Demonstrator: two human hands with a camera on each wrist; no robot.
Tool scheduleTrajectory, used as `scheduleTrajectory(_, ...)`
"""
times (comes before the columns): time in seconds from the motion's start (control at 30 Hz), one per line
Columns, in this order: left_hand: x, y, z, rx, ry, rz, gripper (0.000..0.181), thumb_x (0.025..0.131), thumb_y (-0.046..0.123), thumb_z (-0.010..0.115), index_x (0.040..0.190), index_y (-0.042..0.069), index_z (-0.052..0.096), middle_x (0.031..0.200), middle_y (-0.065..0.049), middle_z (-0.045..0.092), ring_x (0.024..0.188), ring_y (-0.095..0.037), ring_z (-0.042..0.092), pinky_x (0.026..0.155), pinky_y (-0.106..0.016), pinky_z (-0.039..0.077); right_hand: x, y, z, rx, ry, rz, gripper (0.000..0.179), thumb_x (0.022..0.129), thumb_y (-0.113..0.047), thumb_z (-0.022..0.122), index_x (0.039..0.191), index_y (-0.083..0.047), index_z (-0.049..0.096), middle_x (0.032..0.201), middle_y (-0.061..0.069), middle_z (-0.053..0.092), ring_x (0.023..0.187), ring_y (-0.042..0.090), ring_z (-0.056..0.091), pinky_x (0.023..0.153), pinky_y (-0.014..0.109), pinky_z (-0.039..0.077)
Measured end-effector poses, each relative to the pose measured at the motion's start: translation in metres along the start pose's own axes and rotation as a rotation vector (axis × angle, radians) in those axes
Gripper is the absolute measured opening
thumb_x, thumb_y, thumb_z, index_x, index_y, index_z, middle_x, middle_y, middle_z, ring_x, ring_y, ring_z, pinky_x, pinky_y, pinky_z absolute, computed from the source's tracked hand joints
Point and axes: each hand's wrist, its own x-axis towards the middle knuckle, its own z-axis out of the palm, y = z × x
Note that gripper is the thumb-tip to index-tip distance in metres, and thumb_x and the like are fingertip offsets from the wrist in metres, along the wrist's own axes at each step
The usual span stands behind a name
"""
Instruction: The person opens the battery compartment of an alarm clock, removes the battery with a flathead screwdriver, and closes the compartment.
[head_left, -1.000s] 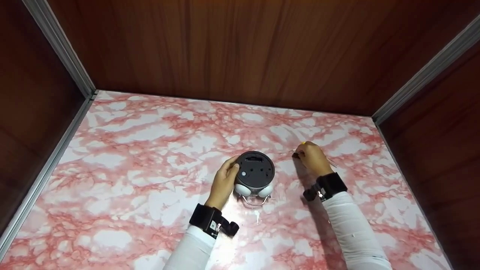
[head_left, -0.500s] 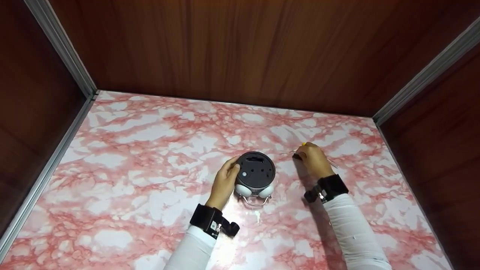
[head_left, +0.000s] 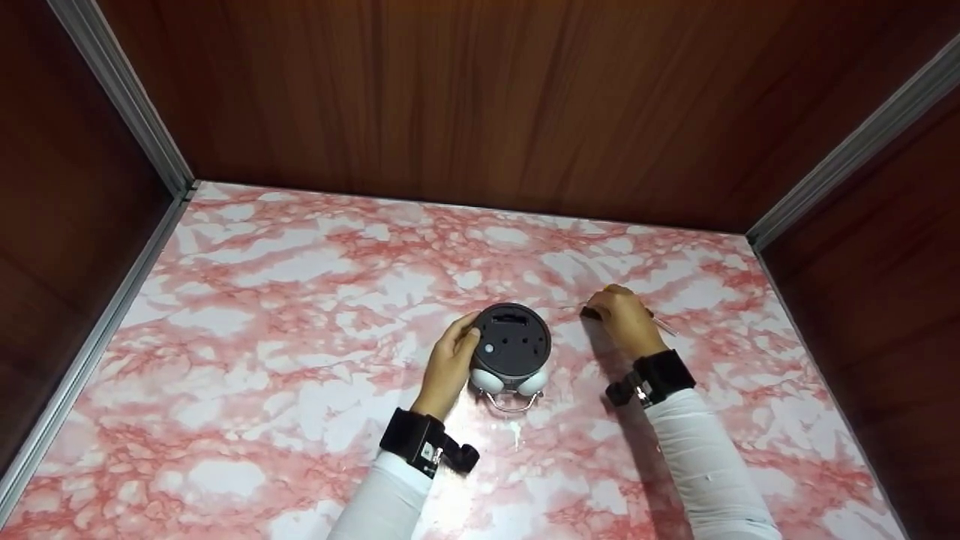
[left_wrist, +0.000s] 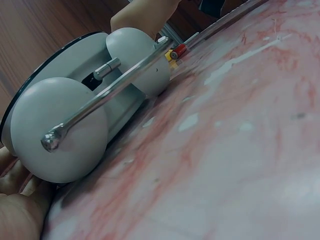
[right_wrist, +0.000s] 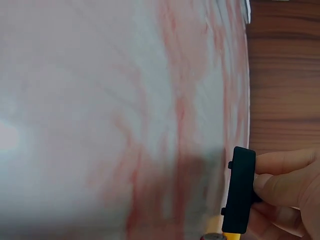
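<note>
A twin-bell alarm clock (head_left: 516,356) shows its dark round back in the head view, with an uncovered battery slot near the far edge. Its white bells (left_wrist: 60,130) and metal handle point toward the person. My left hand (head_left: 448,356) grips the clock's left side, thumb on the back rim. To the right, my right hand (head_left: 628,319) pinches a small black battery cover (right_wrist: 240,192) with two tabs along one edge. Close to that hand are a red battery (left_wrist: 179,51) and a yellow piece (right_wrist: 231,236), partly hidden. A thin metal rod (head_left: 665,325) sticks out behind the hand.
The pink-and-white marbled table (head_left: 262,337) is bordered by brown wood-grain panels (head_left: 450,97) at the back and sides. Grey metal rails (head_left: 120,97) run along the corners. Each wrist wears a black camera mount (head_left: 412,436).
The right hand and battery cover have shifted very slightly left. The yellow piece beyond the fingers is more hidden, and more of the rod shows. The left hand and alarm clock stay put.
</note>
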Motion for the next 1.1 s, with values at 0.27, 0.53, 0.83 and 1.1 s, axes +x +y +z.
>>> scheduleTrajectory(0.27,0.0,0.002,0.001,-0.012,0.001,-0.002,0.041,0.106,0.018,0.053,0.144,0.003,0.054,0.14,-0.016,0.059,0.132,-0.025,0.054,0.115,-0.035,0.04,0.005,-0.016,-0.002,0.068,-0.003,0.042,0.016,0.095,0.004,0.064,0.09,-0.004,0.078,0.091,0.012,0.07,0.09,0.028,0.065,0.084,0.042,0.055)
scheduleTrajectory(0.53,0.001,0.002,0.002,0.0,0.011,-0.014,0.041,0.105,0.018,0.054,0.144,0.005,0.054,0.139,-0.016,0.059,0.132,-0.026,0.054,0.115,-0.037,0.039,0.011,-0.033,0.0,0.092,0.043,-0.008,0.018,0.093,0.01,0.064,0.088,-0.002,0.077,0.089,0.012,0.07,0.088,0.028,0.064,0.081,0.042,0.055)
scheduleTrajectory(0.83,0.003,0.0,0.001,-0.013,0.0,-0.02,0.041,0.106,0.011,0.051,0.145,-0.002,0.05,0.142,-0.022,0.056,0.133,-0.031,0.053,0.115,-0.04,0.039,0.017,-0.053,-0.002,0.11,0.074,-0.024,0.018,0.093,0.012,0.063,0.093,0.001,0.076,0.092,0.016,0.068,0.093,0.034,0.063,0.086,0.046,0.055)
scheduleTrajectory(1.1,0.001,0.0,0.0,-0.01,-0.002,-0.009,0.041,0.106,0.018,0.054,0.145,0.003,0.053,0.14,-0.017,0.058,0.133,-0.027,0.053,0.115,-0.037,0.039,0.02,-0.069,-0.003,0.129,0.104,-0.099,0.019,0.094,0.012,0.062,0.094,0.001,0.077,0.092,0.015,0.066,0.092,0.033,0.063,0.084,0.044,0.056)
